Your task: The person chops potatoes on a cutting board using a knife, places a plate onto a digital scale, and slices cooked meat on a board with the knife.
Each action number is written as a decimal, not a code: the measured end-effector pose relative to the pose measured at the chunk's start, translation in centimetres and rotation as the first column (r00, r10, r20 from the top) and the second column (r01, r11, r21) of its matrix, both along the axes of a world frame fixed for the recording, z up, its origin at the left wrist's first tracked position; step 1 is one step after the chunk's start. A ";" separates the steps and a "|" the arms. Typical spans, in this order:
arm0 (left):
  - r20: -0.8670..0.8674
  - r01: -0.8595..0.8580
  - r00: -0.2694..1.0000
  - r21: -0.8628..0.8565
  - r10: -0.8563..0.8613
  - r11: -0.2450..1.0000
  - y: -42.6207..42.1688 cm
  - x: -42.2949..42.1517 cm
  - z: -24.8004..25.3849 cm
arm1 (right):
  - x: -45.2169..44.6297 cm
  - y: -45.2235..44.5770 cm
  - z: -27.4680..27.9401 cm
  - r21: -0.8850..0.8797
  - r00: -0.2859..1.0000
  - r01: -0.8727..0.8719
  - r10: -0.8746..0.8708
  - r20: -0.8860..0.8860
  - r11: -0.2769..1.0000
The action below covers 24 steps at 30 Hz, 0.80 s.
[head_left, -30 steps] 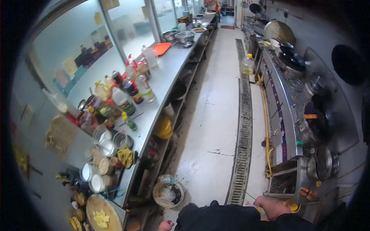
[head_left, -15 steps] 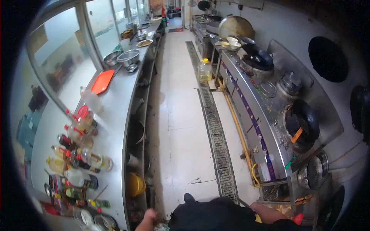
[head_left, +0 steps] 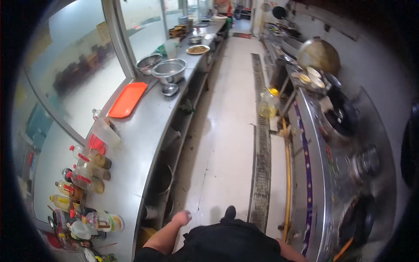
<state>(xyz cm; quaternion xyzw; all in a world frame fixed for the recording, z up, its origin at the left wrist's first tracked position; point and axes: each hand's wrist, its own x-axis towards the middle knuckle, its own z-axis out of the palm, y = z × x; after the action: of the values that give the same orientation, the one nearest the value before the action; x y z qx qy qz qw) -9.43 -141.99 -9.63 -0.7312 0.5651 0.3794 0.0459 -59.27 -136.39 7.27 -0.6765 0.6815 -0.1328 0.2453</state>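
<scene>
My left hand (head_left: pixel 182 218) hangs low over the floor beside the counter's lower shelf, at the end of a bent forearm. It looks small and blurred, so its fingers cannot be made out, nor whether it holds anything. Of my right arm only a forearm shows at the bottom edge; the hand lies outside the view. The steel counter (head_left: pixel 131 172) is nearest to my left hand. On it are several sauce and oil bottles (head_left: pixel 104 222), a clear plastic jug (head_left: pixel 106 133), an orange tray (head_left: pixel 128 99) and a metal colander bowl (head_left: pixel 169 70).
A tiled aisle (head_left: pixel 222 131) runs ahead, with a floor drain grate (head_left: pixel 262 174) along it. An oil jug (head_left: pixel 268 104) with a yellow cap stands on the grate. To the right is a stove range with woks (head_left: pixel 342 114) and a yellow pipe (head_left: pixel 288 187) along its base.
The view has shifted forward and turned left, so the aisle and stove sit further right. My left forearm shows more, reaching further up the frame. Less of my right forearm is seen.
</scene>
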 end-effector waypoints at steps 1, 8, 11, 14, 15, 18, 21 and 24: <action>0.007 0.050 0.999 0.129 -0.051 0.990 0.1 1.6 -3.3 | -7.0 -2.9 -13.4 0.341 0.997 0.005 -0.029 0.065 0.940; 0.086 -0.201 0.980 0.400 0.181 0.894 -7.7 9.1 -3.8 | -10.5 -33.3 -21.4 0.833 0.927 0.197 0.179 -0.331 0.517; 0.175 -0.431 0.902 0.347 0.394 0.833 -15.2 10.5 -3.9 | -13.8 -44.2 -30.9 0.698 0.898 -0.281 0.438 -0.052 0.659; 0.081 -0.100 0.994 0.427 0.072 0.899 -26.1 13.7 -10.5 | -5.1 -54.9 -23.7 0.760 0.967 0.083 0.133 -0.219 0.645; 0.061 -0.071 0.997 0.419 0.050 0.905 -32.1 13.3 -7.7 | -3.5 -57.6 -22.5 0.756 0.969 0.095 0.114 -0.220 0.648; 0.029 -0.125 0.992 0.273 0.122 0.954 -48.7 14.0 -6.1 | -0.3 -66.1 -19.7 0.748 0.975 0.109 0.076 -0.208 0.655; -0.009 -0.122 0.992 0.115 0.124 0.986 -65.2 13.7 1.7 | 1.8 -73.7 -18.8 0.752 0.977 0.124 0.051 -0.206 0.648; -0.083 -0.111 0.990 0.018 0.112 0.994 -78.5 13.6 3.3 | 3.4 -81.8 -19.0 0.757 0.977 0.135 0.040 -0.208 0.639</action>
<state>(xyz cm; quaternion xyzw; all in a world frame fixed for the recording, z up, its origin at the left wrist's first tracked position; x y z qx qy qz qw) 4.20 -220.45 -6.34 -0.7448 0.5221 0.4155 0.0056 -55.83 -218.16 -11.70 -0.5002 0.7124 0.2331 0.4335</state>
